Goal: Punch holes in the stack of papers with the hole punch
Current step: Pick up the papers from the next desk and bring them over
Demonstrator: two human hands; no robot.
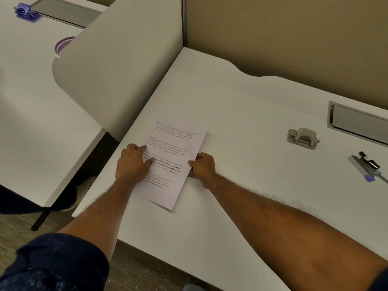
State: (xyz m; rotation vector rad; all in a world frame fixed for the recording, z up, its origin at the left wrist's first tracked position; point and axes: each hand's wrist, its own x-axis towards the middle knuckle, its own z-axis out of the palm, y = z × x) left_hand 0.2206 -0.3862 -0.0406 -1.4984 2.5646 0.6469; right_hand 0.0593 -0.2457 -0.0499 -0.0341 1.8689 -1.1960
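Note:
A stack of printed white papers (178, 143) lies on the white desk (241, 114), turned slightly clockwise. My left hand (132, 162) rests flat on the stack's left side, fingers spread over the text. My right hand (202, 165) pinches the stack's right edge between thumb and fingers. A silver metal hole punch (302, 138) sits on the desk well to the right of the papers, untouched by either hand.
A stapler-like tool with a purple tip (366, 166) lies at the right edge. A recessed metal cable tray (359, 122) sits behind the punch. A grey divider panel (117, 66) borders the desk's left; beyond it sits a purple object (26, 11) on another desk.

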